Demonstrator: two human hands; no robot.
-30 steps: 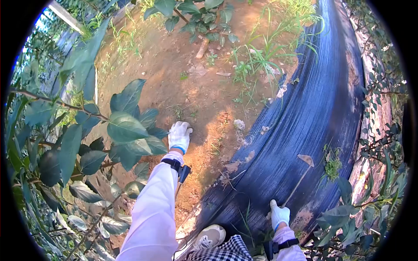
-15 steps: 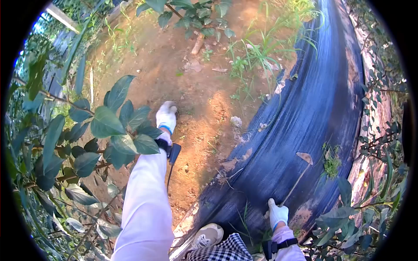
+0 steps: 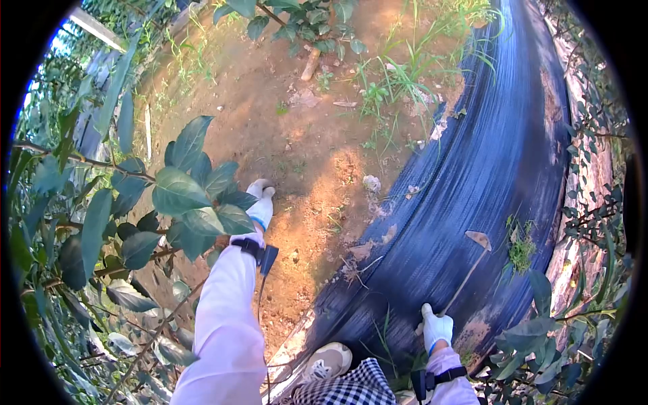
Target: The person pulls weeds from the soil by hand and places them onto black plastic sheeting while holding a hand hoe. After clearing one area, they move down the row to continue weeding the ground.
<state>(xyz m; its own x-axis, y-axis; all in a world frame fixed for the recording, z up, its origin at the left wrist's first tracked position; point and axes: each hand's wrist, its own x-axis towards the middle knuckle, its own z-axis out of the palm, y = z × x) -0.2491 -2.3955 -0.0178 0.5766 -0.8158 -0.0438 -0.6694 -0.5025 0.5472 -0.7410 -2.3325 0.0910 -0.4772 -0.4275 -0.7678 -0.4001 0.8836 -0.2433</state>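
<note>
My left hand (image 3: 261, 201), in a white glove with soiled fingertips, is down at the bare brown soil (image 3: 304, 145), just beyond a cluster of broad green leaves (image 3: 179, 192). Its fingers are curled together; whatever may be between them is hidden. On the right, my gloved right hand (image 3: 437, 329) is closed round the thin handle of a small hand hoe (image 3: 478, 239). The hoe's triangular blade points away from me, over the black ground sheet (image 3: 432, 236).
Grass tufts (image 3: 405, 74) grow along the sheet's far edge. A small weed (image 3: 520, 250) stands on the sheet near the hoe blade. Leafy branches crowd both sides, and a sapling trunk (image 3: 310, 64) rises ahead. My shoe (image 3: 328, 361) is at the bottom, beside a checked cloth (image 3: 347, 388).
My left hand has drawn slightly back towards me, with its fingers still curled. My right hand and the hoe have shifted slightly right in view, along with a small camera movement.
</note>
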